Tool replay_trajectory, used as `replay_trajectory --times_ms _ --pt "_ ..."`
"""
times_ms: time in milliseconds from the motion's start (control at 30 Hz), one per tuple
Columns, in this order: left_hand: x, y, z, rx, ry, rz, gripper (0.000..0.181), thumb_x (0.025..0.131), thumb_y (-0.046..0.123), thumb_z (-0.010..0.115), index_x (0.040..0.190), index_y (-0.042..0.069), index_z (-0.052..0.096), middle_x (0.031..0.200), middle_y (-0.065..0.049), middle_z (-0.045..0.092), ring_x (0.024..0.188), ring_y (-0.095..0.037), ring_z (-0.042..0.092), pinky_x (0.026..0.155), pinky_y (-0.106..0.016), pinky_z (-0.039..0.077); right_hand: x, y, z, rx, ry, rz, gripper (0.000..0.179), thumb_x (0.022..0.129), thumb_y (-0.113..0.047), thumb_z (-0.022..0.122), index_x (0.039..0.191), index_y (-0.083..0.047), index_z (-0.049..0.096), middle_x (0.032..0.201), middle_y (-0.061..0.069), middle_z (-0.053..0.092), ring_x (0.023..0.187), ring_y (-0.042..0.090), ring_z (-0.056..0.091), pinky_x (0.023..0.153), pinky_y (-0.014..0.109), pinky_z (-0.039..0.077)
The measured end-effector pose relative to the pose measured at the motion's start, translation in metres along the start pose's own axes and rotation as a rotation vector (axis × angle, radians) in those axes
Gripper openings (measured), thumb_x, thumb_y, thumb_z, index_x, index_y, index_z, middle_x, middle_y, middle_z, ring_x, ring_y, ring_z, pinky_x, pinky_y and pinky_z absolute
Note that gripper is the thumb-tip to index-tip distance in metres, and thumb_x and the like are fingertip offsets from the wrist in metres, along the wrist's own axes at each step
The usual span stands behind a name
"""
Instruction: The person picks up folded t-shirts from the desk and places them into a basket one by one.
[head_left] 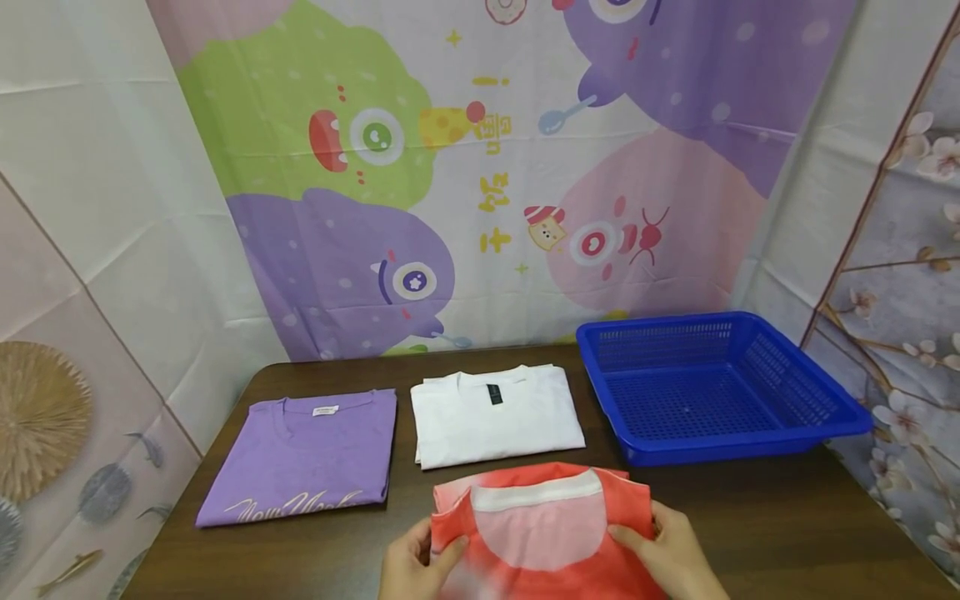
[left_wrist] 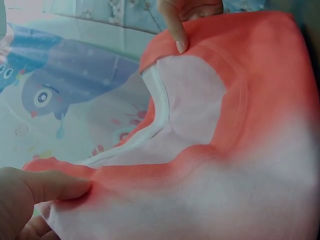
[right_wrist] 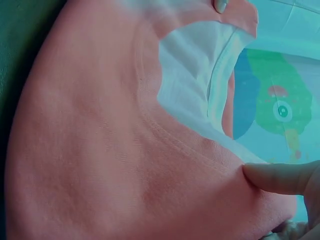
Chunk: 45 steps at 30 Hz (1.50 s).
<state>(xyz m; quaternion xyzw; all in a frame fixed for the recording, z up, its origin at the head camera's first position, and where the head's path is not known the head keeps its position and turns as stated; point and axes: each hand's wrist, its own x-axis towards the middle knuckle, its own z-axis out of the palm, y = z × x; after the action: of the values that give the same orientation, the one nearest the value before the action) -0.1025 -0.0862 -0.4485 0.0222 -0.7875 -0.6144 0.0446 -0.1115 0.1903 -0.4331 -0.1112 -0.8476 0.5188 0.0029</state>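
Note:
A red shirt (head_left: 540, 533) with pale patches and a white band inside its round neck is at the table's front, between both hands. My left hand (head_left: 423, 560) pinches its left shoulder beside the collar, thumb on top and fingers behind. On the opposite shoulder my right hand (head_left: 671, 550) pinches the cloth the same way. Both wrist views show a thumb pressed on the cloth by the neckline, and the neck opening spread between the hands. The shirt's lower part runs out of the head view.
Behind the red shirt lies a folded white shirt (head_left: 498, 425). To the left is a folded purple shirt (head_left: 315, 458) with lettering. A blue plastic basket (head_left: 637, 442) stands at the back right of the brown table (head_left: 787, 533). A cartoon-print curtain (head_left: 480, 292) hangs behind.

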Motion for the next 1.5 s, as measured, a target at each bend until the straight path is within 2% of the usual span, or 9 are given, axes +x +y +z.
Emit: replay_trajectory --times_ms 300,467,600,733,900,1033,1167,1367,1500 --pt "-0.001 0.011 0.008 -0.033 -0.027 0.040 0.024 0.080 0.005 0.073 0.100 -0.007 0.067 0.078 -0.013 0.070 0.061 0.004 0.050 0.056 -0.016 0.044 -0.001 -0.002 -0.014 -0.015 0.046 -0.043 0.029 0.081 -0.006 0.072 0.105 0.009 0.064 0.092 0.018 0.072 0.066 0.001 0.056 0.063 0.020 0.049" --pt "0.001 0.021 0.014 -0.030 -0.067 0.051 0.025 0.080 0.006 0.074 0.100 -0.006 0.067 0.084 -0.017 0.071 0.063 0.004 0.051 0.059 -0.016 0.045 -0.002 0.001 -0.023 -0.025 0.072 -0.046 0.029 0.081 -0.005 0.072 0.104 0.009 0.064 0.090 0.017 0.072 0.064 -0.001 0.055 0.062 0.020 0.049" --pt "0.003 0.029 0.020 -0.034 -0.090 0.085 0.025 0.080 0.005 0.074 0.101 -0.005 0.067 0.091 -0.019 0.073 0.067 0.004 0.052 0.062 -0.015 0.046 -0.001 0.002 -0.031 -0.020 0.098 -0.049 0.028 0.082 -0.004 0.072 0.103 0.011 0.063 0.086 0.015 0.072 0.062 -0.002 0.055 0.061 0.020 0.049" --pt "0.004 0.036 0.027 -0.038 -0.089 0.111 0.024 0.079 0.004 0.074 0.101 -0.004 0.068 0.090 -0.018 0.073 0.069 0.004 0.053 0.064 -0.016 0.047 0.000 0.003 -0.042 -0.026 0.117 -0.053 0.029 0.083 -0.005 0.070 0.105 0.012 0.062 0.083 0.012 0.072 0.062 -0.003 0.055 0.059 0.020 0.050" --pt "0.006 0.040 0.040 -0.050 -0.077 0.109 0.021 0.079 0.005 0.075 0.099 -0.001 0.068 0.089 -0.015 0.073 0.069 0.005 0.052 0.063 -0.014 0.046 0.003 0.005 -0.058 -0.041 0.117 -0.039 0.034 0.086 -0.009 0.069 0.110 0.012 0.059 0.083 0.009 0.072 0.062 -0.002 0.057 0.059 0.022 0.051" --pt "0.006 0.042 0.052 -0.075 -0.065 0.138 0.019 0.079 0.004 0.075 0.095 0.000 0.069 0.083 -0.015 0.071 0.065 0.004 0.051 0.060 -0.014 0.044 0.004 0.006 -0.072 -0.061 0.136 -0.044 0.034 0.087 -0.011 0.068 0.111 0.012 0.059 0.077 0.000 0.071 0.061 -0.002 0.058 0.057 0.023 0.052" --pt "0.008 0.048 0.060 -0.102 -0.083 0.149 0.016 0.078 0.004 0.075 0.092 0.002 0.069 0.079 -0.014 0.070 0.063 0.004 0.051 0.059 -0.013 0.044 0.005 0.007 -0.084 -0.099 0.167 -0.074 0.034 0.088 -0.011 0.068 0.110 0.012 0.058 0.071 -0.009 0.068 0.058 -0.003 0.058 0.055 0.023 0.052" --pt "0.011 0.059 0.072 -0.081 -0.108 0.185 0.014 0.077 0.005 0.076 0.089 0.004 0.069 0.078 -0.013 0.071 0.065 0.006 0.052 0.061 -0.013 0.045 0.009 0.008 -0.103 -0.130 0.204 -0.110 0.036 0.089 -0.014 0.067 0.112 0.012 0.057 0.067 -0.022 0.062 0.057 -0.003 0.058 0.052 0.023 0.052" --pt "0.012 0.067 0.083 -0.096 -0.125 0.220 0.014 0.076 0.003 0.076 0.089 0.004 0.070 0.078 -0.013 0.072 0.065 0.006 0.052 0.060 -0.012 0.045 0.012 0.009 -0.116 -0.135 0.252 -0.118 0.025 0.088 -0.017 0.068 0.104 0.002 0.061 0.064 -0.030 0.056 0.056 -0.003 0.057 0.051 0.023 0.051"
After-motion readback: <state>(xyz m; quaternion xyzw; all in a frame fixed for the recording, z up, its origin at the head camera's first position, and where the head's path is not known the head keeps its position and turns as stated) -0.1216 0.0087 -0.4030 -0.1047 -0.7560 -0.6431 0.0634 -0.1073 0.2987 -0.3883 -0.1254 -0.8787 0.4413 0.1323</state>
